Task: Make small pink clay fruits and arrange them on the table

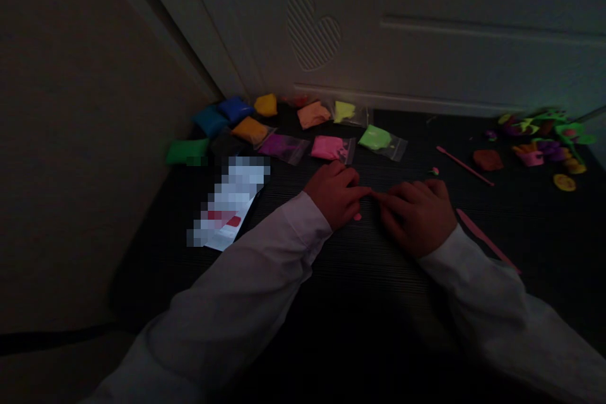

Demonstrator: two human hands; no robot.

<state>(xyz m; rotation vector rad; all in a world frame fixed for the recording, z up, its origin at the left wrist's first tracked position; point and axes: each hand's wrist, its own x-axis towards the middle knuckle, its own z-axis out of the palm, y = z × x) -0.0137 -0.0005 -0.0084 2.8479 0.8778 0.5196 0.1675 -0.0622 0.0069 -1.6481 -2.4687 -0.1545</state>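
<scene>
Over the middle of the dark table my left hand [334, 196] is closed, its fingers curled and the fingertips pressed together. My right hand [419, 214] is closed too, its fingertips almost touching those of the left. Whatever lies between the fingertips is too small and dark to make out. Just below the left fingers a small pink piece of clay [357, 217] rests on the table. Beyond the right hand is a tiny pink and green clay piece [435, 171]. A pink modelling knife [487, 241] lies beside the right wrist.
Coloured clay packets, among them a pink packet [329, 148] and a green packet [376, 138], line the back. A lit phone [237, 202] lies left. Rightward are a thin pink tool [466, 166], a reddish-brown lump [487, 160] and clay figures [530, 154]. A white panel [426, 63] stands behind.
</scene>
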